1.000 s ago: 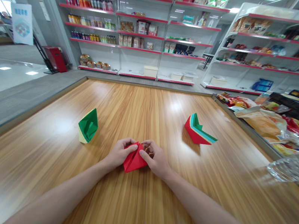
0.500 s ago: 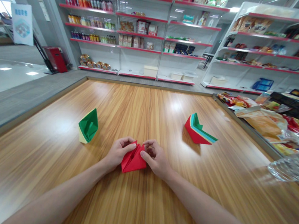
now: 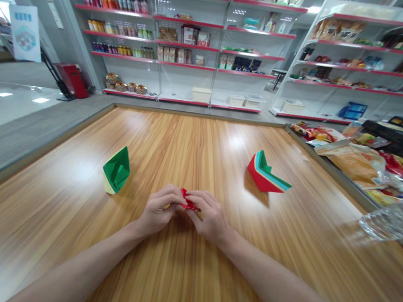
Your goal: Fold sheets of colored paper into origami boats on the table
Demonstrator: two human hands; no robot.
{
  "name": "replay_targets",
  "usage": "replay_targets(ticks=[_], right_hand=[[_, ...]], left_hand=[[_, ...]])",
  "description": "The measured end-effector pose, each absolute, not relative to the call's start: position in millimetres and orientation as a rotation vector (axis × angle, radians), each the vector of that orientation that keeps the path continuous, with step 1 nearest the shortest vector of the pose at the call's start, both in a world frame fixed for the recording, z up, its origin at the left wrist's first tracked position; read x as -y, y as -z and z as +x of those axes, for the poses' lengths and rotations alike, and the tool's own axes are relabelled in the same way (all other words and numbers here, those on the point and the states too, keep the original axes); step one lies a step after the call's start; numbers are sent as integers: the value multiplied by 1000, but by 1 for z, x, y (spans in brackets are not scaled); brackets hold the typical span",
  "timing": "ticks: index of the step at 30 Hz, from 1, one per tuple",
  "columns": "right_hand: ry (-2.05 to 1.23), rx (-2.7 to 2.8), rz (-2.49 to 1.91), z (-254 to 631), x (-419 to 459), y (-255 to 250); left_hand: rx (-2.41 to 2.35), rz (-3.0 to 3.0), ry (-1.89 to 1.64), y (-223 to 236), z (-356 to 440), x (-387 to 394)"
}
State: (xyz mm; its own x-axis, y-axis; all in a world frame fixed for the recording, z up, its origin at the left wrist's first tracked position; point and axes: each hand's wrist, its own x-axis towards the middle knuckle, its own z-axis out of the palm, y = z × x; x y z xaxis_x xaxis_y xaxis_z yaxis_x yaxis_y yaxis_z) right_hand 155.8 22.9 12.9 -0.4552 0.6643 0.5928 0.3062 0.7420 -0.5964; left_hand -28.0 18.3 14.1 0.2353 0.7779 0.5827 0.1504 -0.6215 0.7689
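Between my two hands is a piece of folded red paper (image 3: 189, 203), tipped so that little more than a narrow strip of it shows. My left hand (image 3: 161, 207) grips its left side with bent fingers. On the other side, my right hand (image 3: 211, 218) pinches it between thumb and fingers, which cover much of the paper. A green and pale yellow paper boat (image 3: 117, 171) stands on the wooden table (image 3: 143, 274) to the left of my hands. Beyond them to the right sits a paper boat (image 3: 267, 175) layered in red, yellow, blue and green.
A clear plastic bottle (image 3: 392, 222) lies near the right edge of the table. Snack bags (image 3: 352, 162) and stacked black boxes (image 3: 398, 141) fill the far right side. Behind the table stand stocked shelves (image 3: 188, 44), with a red cart (image 3: 72, 80) at the left.
The red paper has turned from showing its broad folded face to being nearly edge-on. Both hands have drawn closer together, fingers curling over it. The two paper boats stay in place.
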Motion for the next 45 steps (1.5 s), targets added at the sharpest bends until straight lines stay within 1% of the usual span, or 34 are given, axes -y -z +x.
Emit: replay_targets(ticks=[4,8,14,17,20,25,28,31,40,45], right_hand=[[-496,2044,-724,155,-24,-10],[-562,1950,-849,157,-29,-6],[-805,1699,-1045,159,-39,0],[-1014,1467,-1087,158,-45,3],[-1187,1278,-1081,158,-49,4],[-1271,1303,-1007,159,-46,1],[-1313,1364,-1002,159,-41,-3],[-1349,1418,-992,159,-40,-5],[-1317,1323,-939,159,-42,-6],[-1404,1431,-889,161,-40,-7]], left_hand=[[-892,1816,-1467,-14,-29,-21],[-947,1552,-1544,-9,-34,-30],[-835,949,-1542,5,-48,-49],[-736,646,-1568,7,-53,-55],[-749,466,-1583,6,-55,-59],[-788,432,-1560,3,-57,-59],[-741,508,-1559,1,-55,-55],[-670,622,-1480,-1,-50,-50],[-619,837,-1351,-2,-41,-41],[-682,869,-1409,-1,-39,-41]])
